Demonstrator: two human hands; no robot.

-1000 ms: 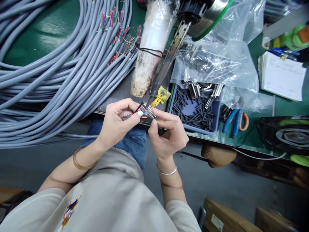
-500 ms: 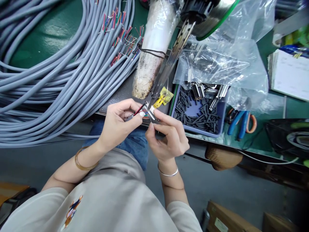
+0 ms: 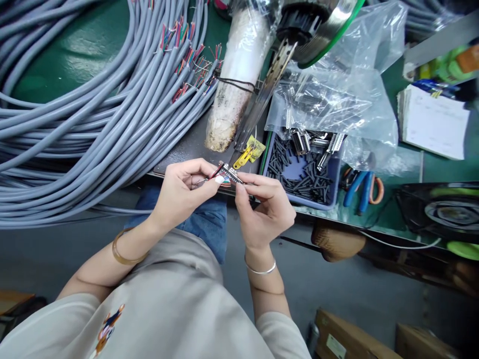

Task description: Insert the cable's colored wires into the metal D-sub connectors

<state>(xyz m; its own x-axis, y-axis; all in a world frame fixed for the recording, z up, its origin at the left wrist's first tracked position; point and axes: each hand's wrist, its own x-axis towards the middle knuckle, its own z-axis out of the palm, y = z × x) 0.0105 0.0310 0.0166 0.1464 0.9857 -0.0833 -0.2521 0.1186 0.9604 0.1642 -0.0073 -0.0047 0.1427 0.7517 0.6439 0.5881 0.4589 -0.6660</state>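
Near the table's front edge, my left hand (image 3: 185, 188) pinches the left end of a small metal multi-pin connector (image 3: 229, 173). Thin coloured wires show at the connector, among them red and black ones by my left fingers. My right hand (image 3: 266, 205) has its thumb and forefinger closed on the connector's right end. Just beyond it is a yellow clip (image 3: 243, 157) with a scrap of yellow material, below the tip of a long metal shaft (image 3: 260, 107) with holes in it.
Grey cables (image 3: 112, 129) with stripped coloured ends cover the left. A plastic-wrapped white roll (image 3: 237, 75) and a spool of silvery wire (image 3: 337, 25) stand ahead. On the right are a blue tray (image 3: 333, 202) of black sleeves and connectors, blue-handled pliers (image 3: 355, 189) and a paper pad (image 3: 434, 119).
My right fingers have shifted from below the connector to its right end, and its dark row of pins now shows more plainly. The view has turned slightly to the right.
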